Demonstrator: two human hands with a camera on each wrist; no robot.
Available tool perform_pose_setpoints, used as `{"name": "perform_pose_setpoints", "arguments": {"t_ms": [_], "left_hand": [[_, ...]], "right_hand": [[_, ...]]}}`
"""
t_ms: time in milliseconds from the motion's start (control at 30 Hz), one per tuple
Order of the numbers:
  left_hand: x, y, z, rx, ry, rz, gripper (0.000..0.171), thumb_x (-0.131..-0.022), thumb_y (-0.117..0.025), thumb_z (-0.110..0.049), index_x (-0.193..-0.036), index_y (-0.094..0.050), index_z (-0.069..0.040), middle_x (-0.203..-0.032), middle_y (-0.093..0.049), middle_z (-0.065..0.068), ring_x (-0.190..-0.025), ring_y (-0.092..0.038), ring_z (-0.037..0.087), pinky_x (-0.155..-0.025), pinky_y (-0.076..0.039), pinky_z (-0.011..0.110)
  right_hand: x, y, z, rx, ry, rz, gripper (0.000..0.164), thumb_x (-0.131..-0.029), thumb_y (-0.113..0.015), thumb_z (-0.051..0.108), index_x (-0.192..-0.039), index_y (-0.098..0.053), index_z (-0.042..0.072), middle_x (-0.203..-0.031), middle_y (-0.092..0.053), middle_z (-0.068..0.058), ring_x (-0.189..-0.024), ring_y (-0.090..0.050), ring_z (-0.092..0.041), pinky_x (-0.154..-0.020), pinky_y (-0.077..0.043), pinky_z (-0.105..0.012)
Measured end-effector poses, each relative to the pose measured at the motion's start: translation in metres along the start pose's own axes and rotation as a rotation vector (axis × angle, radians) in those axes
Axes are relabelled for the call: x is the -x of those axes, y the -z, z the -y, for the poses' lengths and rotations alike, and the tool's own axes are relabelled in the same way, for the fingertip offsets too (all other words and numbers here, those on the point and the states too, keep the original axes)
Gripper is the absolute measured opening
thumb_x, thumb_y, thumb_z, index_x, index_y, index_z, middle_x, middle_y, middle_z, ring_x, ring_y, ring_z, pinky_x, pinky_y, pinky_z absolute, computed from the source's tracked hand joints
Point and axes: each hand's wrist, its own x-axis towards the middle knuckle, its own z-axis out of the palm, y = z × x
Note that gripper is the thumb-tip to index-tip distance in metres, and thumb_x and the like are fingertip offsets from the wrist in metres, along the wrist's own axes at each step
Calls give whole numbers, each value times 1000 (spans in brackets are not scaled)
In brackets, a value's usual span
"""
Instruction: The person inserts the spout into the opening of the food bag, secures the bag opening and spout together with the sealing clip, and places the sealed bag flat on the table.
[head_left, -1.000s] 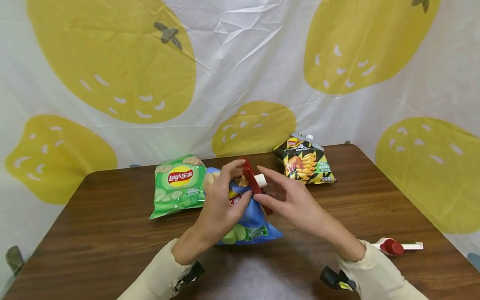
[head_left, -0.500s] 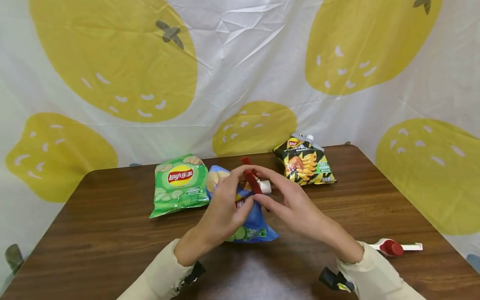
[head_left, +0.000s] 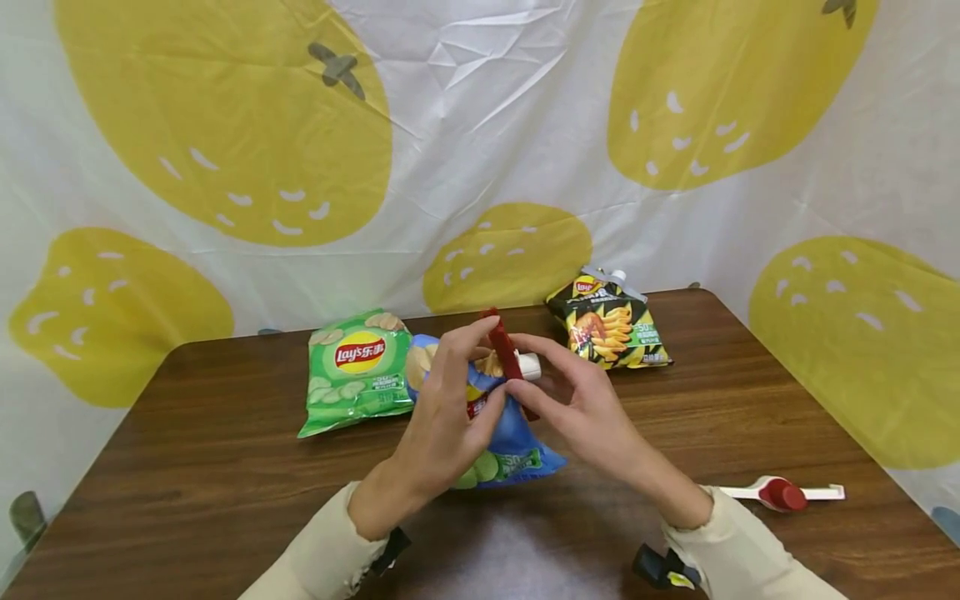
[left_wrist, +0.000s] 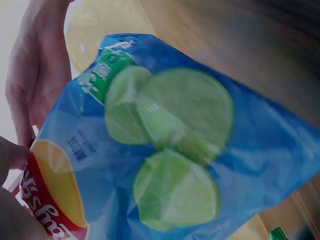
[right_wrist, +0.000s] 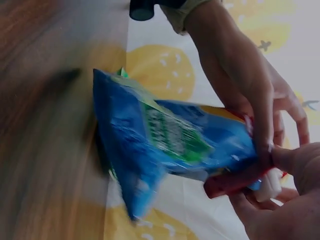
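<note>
Evidently, the left hand (head_left: 441, 408) grips the blue bag (head_left: 516, 437) over the worktop (head_left: 225, 442), midway between its side edges; the right hand (head_left: 588, 404) pinches the red clip (head_left: 505, 348) at the bag's end. Flat film, even pressure advisable.

Room: table (head_left: 517, 550) between sleeves (head_left: 322, 537) | Blocked: green bag (head_left: 360, 367) left of blue bag (head_left: 517, 433); black bag (head_left: 617, 329) beyond right grip (head_left: 588, 408)

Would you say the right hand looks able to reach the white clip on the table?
Probably, after letting go: the right hand holds the red clip on the blue bag, but nothing rests on the white clip.
</note>
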Motion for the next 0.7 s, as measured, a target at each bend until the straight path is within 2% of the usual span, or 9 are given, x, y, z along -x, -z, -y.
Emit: {"name": "perform_pose_setpoints", "arguments": {"t_ms": [133, 267, 367, 533, 700], "left_hand": [[1, -1, -1, 5, 4, -46, 70, -86, -71, 5, -146, -38, -6, -130, -50, 14, -112, -55, 25, -93, -50, 37], [3, -4, -2, 11, 28, -99, 68, -84, -71, 6, -143, -39, -6, -119, -55, 13, -110, -55, 25, -92, -50, 38], [4, -6, -3, 9, 50, -123, 68, -84, -72, 5, -143, -39, -6, -116, -57, 13, -110, -56, 24, -93, -50, 37], [6, -10, -5, 15, 44, -146, 65, -84, -72, 5, -140, -41, -4, -115, -58, 14, -107, -57, 25, -92, -50, 38], [7, -12, -6, 18, 64, -146, 65, -84, -73, 4, -140, -40, -5, -113, -61, 14, -106, -60, 25, -91, -51, 38]], "right_hand": [[2, -8, -3, -78, -33, -52, 42, -98, -60, 5, -139, -54, 11, -110, -65, -14, -81, -66, -20, -64, -56, -28], [3, -16, -3, -156, -30, -89, 41, -101, -55, 5, -142, -49, 8, -120, -61, -17, -94, -62, -21, -75, -53, -24], [4, -20, -2, -190, -13, -116, 40, -102, -53, 4, -142, -48, 6, -132, -58, -15, -114, -59, -22, -92, -50, -26], [5, -23, -3, -228, 16, -146, 38, -100, -54, 0, -138, -50, 1, -129, -58, -18, -114, -58, -23, -92, -50, -26], [5, -19, -4, -203, 23, -126, 37, -99, -54, -2, -137, -52, 1, -129, -58, -17, -110, -59, -22, -89, -51, -25]]}}
